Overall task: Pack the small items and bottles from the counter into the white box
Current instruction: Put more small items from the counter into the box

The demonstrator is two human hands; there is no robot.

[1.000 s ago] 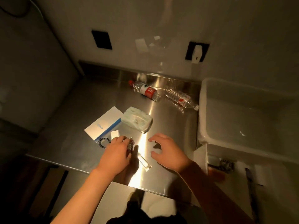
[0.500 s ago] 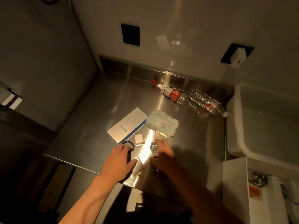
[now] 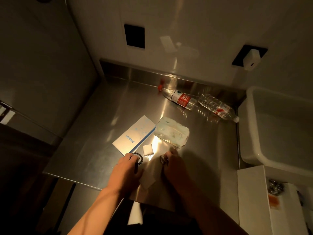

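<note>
Right hand (image 3: 171, 164) now grips the metal watch (image 3: 163, 158), which half a second ago lay just at its fingertips. Left hand (image 3: 126, 172) rests by the black bead bracelet (image 3: 138, 158); we cannot tell whether it holds anything. Between the hands, a small white item (image 3: 147, 181). Beyond: white charger plug (image 3: 147, 150), Anker box (image 3: 133, 135), plastic pouch (image 3: 171, 134), two bottles (image 3: 199, 102) at the back. White box (image 3: 250, 192) sits right of the counter (image 3: 101, 133). We judge the gathering has barely begun.
</note>
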